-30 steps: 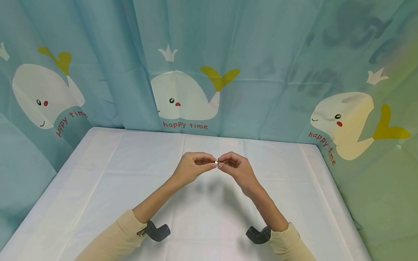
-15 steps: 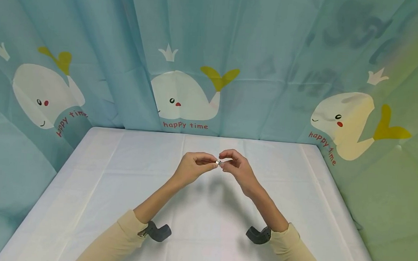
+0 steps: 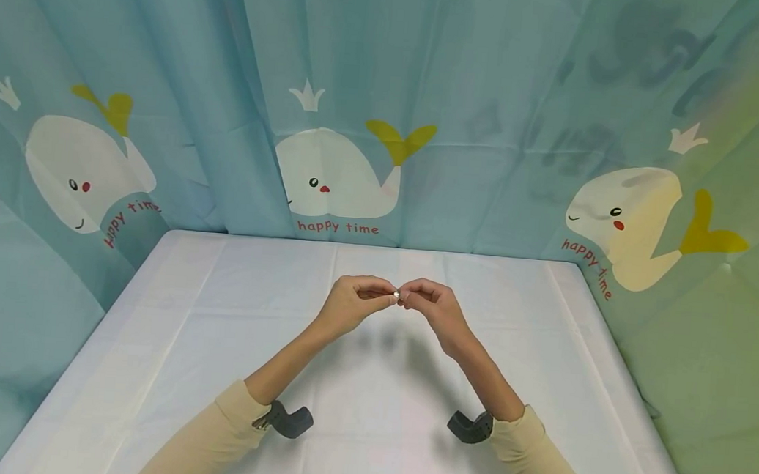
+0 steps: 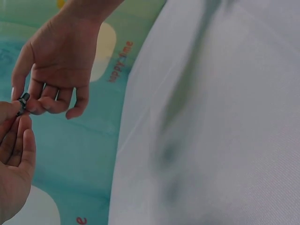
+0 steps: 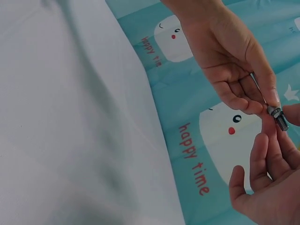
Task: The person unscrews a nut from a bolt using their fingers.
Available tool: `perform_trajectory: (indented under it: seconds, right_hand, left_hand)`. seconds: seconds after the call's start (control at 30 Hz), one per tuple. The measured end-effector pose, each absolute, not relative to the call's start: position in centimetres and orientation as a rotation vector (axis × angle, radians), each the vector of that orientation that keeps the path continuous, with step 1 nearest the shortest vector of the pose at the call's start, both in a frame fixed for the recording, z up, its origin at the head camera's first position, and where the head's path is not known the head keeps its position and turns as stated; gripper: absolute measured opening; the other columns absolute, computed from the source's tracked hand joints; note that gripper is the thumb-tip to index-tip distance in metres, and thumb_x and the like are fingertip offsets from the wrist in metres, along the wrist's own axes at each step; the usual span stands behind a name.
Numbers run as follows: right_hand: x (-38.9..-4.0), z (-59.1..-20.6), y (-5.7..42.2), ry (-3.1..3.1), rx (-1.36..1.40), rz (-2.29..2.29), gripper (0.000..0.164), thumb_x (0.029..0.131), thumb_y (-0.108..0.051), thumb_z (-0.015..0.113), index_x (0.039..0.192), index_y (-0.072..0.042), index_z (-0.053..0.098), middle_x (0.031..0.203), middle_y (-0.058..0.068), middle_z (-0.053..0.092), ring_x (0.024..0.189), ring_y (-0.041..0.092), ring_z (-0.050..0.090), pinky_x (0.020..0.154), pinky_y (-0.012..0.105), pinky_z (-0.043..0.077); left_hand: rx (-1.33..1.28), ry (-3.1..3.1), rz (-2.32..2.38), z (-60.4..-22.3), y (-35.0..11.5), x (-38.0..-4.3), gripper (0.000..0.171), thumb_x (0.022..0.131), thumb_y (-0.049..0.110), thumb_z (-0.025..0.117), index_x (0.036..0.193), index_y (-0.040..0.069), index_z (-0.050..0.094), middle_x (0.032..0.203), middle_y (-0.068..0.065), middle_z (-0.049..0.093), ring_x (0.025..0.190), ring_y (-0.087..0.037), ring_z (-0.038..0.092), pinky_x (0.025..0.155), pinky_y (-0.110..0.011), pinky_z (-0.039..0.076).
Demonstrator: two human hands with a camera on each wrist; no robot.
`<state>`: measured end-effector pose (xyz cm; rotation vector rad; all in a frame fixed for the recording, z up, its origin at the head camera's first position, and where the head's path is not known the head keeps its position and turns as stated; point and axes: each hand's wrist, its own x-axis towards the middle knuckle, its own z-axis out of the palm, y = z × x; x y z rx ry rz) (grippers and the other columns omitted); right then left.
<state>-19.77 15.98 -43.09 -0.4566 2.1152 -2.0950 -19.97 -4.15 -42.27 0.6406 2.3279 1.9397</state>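
Observation:
A small metal bolt [image 5: 282, 123] with a threaded shank is held up above the table between the two hands. A ring-like piece, perhaps a nut, sits round it near the head end. My left hand [image 3: 347, 307] pinches the head end between thumb and fingers. From the other side, the thumb and forefinger of my right hand [image 3: 439, 311] close on the bolt, the remaining fingers loosely bent. The left wrist view shows the dark bolt [image 4: 23, 99] at its left edge, partly covered by fingertips; in the head view the fingertips hide most of it.
Beneath the hands lies a white-covered table [image 3: 211, 372], with shadows of both arms on it. Blue-green curtains [image 3: 483, 75] with printed whales stand round its back and sides. A dark curved wrist mount [image 3: 292, 422] juts from each sleeve.
Half a second ago the right fingers were spread apart at the bolt; now they have come together on it again. The left hand stays almost still, keeping its pinch.

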Motion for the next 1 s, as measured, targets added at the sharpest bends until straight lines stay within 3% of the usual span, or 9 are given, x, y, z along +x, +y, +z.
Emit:
perform_trajectory:
  seconds: [0.37,0.6,0.8,1.0]
  right_hand:
    - [-19.81,-43.35,16.01,2.144,-0.569,-2.074,0.017,0.091,0.001,0.067,0.107,0.006,0.063,0.103,0.007,0.064,0.097,0.021,0.063,0.085,0.030,0.055]
    - [-19.81,-43.24,16.02,2.125,-0.572,-2.028,0.022,0.095,-0.004,0.065,0.115,0.004,0.060,0.112,0.008,0.061,0.100,0.025,0.063,0.089,0.034,0.054]
    - [-19.71,-42.95,15.81,2.140,-0.416,-2.034,0.030,0.100,-0.021,0.060,0.111,0.006,0.063,0.098,0.007,0.067,0.088,0.022,0.063,0.088,0.036,0.054]
    - [-19.68,-43.07,15.78,2.139,-0.370,-2.038,0.024,0.099,-0.018,0.063,0.104,0.006,0.066,0.091,0.005,0.069,0.082,0.016,0.063,0.083,0.030,0.054]
  left_hand:
    - [0.634,2.347,1.935,-42.41,-4.31,-19.98,0.013,0.090,0.010,0.076,0.101,0.003,0.077,0.099,-0.005,0.074,0.091,-0.019,0.071,0.081,-0.033,0.058]
    - [0.612,2.331,1.945,-42.28,-4.33,-19.86,0.014,0.090,0.010,0.076,0.102,0.003,0.077,0.100,-0.007,0.073,0.091,-0.019,0.070,0.081,-0.033,0.058]
    - [0.625,2.321,1.950,-42.33,-4.26,-19.92,0.017,0.090,0.008,0.076,0.104,-0.001,0.075,0.101,-0.012,0.073,0.091,-0.022,0.071,0.081,-0.032,0.058]
    - [0.606,2.343,1.915,-42.11,-4.24,-19.91,0.016,0.090,0.001,0.073,0.104,-0.006,0.074,0.101,-0.016,0.073,0.090,-0.025,0.071,0.080,-0.033,0.058]
